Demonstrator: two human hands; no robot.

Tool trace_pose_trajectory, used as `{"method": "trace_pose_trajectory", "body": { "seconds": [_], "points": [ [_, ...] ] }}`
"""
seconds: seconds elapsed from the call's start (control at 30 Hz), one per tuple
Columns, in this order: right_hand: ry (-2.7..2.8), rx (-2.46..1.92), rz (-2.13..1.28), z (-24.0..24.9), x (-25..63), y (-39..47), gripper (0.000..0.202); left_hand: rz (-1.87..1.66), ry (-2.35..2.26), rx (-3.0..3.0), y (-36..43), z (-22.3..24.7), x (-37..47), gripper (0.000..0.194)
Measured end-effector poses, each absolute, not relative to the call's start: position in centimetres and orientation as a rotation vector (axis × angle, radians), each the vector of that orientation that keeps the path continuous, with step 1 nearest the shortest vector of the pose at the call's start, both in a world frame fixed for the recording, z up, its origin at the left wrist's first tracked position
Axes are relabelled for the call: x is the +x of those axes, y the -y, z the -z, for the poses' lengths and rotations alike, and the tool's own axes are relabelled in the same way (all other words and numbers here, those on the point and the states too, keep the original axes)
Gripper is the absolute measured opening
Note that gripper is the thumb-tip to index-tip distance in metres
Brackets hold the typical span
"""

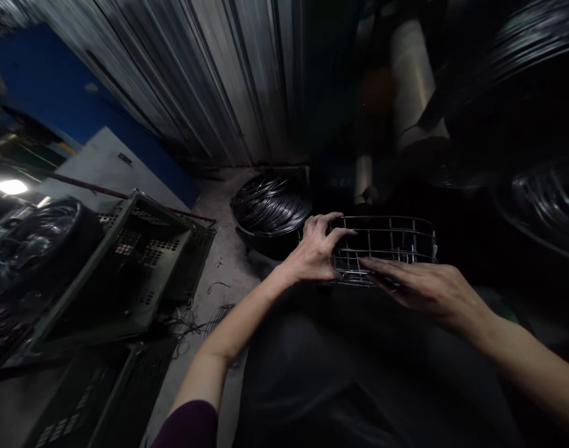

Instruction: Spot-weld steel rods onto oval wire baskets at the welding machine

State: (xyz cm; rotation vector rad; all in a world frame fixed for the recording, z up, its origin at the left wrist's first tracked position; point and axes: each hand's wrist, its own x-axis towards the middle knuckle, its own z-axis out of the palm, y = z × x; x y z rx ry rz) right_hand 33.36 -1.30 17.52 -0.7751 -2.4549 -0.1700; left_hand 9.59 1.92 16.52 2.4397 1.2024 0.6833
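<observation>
A shiny wire basket [390,230] with rounded ends hangs in front of me, its thin rods forming an open grid. My left hand [318,249] grips the basket's left end, fingers curled over the upper rim and thumb low by the bottom wires. On the near side lies my right hand [417,286], fingers fairly straight and close together along the lower wires. Its thumb side is in shadow, so whether those fingers pinch a wire or only rest on it does not show.
A black tub [272,211] filled with dark wire or rods stands beyond my left hand. Green plastic crates [144,261] are at the left, near loose wire scraps [195,323] on the floor. Pale cylinders [412,74] rise at the right. Corrugated metal sheeting [209,74] forms the back.
</observation>
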Motion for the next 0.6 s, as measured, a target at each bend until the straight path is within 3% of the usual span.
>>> {"method": "trace_pose_trajectory", "body": {
  "seconds": [0.6],
  "points": [
    [2.446, -0.775, 0.228, -18.1, 35.2, -2.0, 0.028, -0.741, -1.122, 2.490, -6.0, -16.8, 11.2, 0.085]
  ]
}}
